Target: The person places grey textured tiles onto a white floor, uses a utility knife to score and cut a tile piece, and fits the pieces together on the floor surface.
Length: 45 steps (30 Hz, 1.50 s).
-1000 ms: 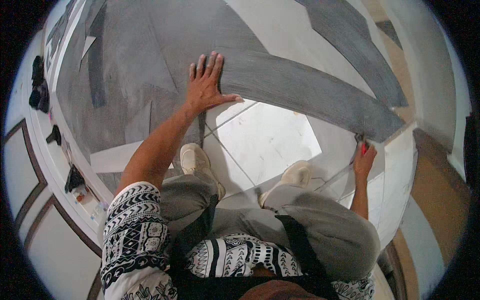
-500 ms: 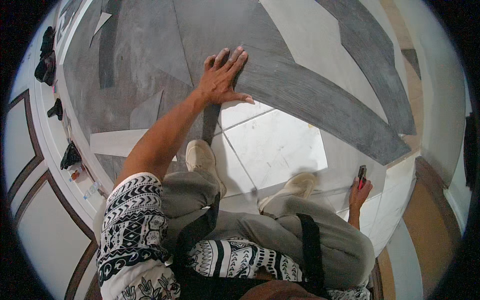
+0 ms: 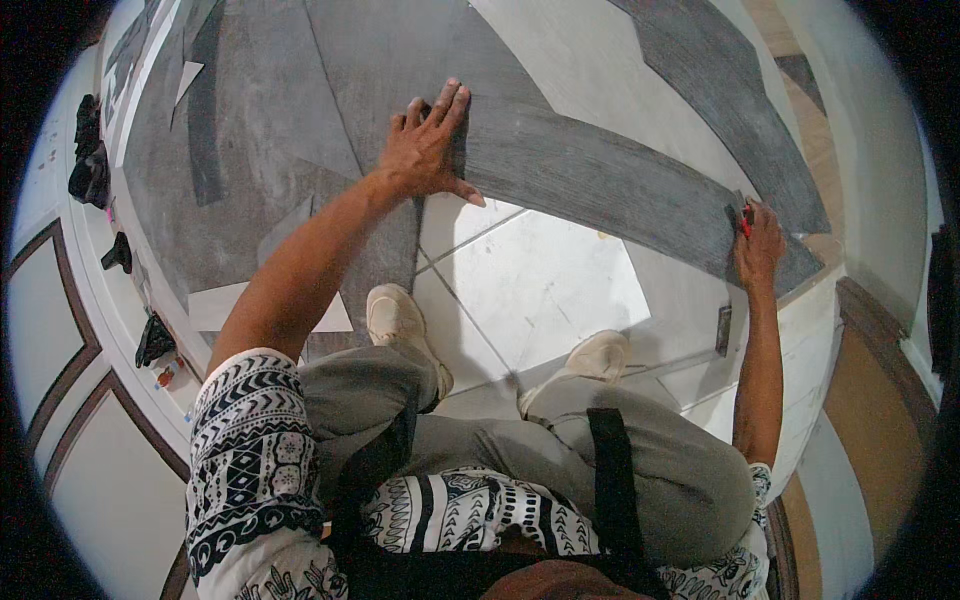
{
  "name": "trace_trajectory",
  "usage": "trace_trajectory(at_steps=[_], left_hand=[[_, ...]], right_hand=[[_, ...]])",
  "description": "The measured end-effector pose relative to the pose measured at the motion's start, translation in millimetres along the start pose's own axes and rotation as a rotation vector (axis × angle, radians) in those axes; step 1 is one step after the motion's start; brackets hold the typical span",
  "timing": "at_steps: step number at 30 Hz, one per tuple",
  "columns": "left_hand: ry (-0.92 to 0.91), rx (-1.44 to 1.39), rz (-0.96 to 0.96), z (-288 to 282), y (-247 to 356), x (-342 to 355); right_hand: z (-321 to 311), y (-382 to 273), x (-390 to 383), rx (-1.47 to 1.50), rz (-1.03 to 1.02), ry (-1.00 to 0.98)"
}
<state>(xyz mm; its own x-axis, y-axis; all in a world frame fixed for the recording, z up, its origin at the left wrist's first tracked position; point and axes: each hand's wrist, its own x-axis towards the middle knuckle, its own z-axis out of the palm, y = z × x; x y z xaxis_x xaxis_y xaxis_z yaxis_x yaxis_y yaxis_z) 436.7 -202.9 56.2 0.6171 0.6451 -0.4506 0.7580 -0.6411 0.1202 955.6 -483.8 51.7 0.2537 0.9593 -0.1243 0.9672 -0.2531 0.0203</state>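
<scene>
My left hand [image 3: 427, 150] rests with fingers spread on a long grey wood-look plank [image 3: 590, 180], thumb at its near edge above exposed white tiles [image 3: 505, 285]. My right hand [image 3: 760, 240] is closed round a small red-and-dark tool [image 3: 746, 219] at the plank's right part. A small dark elongated object [image 3: 723, 330] lies apart, below that hand on the pale surface. My two cream shoes [image 3: 395, 320] stand on the floor below the plank.
Grey pieces [image 3: 260, 90] cover the upper left, a pale piece [image 3: 515, 40] lies beyond the plank, and another grey strip [image 3: 720, 100] at upper right. A ledge with dark items [image 3: 88, 180] and panelled white surface [image 3: 60, 290] are left; a wall [image 3: 870, 150] is right.
My right hand with the red tool has moved up onto the plank, uncovering the dark elongated object where it was. My left hand stays spread on the plank.
</scene>
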Motion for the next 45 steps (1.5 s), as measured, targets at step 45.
trace_trajectory(at_steps=[45], left_hand=[[0.496, -2.235, -1.301, -43.1, 99.8, 117.2]], right_hand=[[8.7, 0.7, -76.9, 0.292, 0.245, -0.013]])
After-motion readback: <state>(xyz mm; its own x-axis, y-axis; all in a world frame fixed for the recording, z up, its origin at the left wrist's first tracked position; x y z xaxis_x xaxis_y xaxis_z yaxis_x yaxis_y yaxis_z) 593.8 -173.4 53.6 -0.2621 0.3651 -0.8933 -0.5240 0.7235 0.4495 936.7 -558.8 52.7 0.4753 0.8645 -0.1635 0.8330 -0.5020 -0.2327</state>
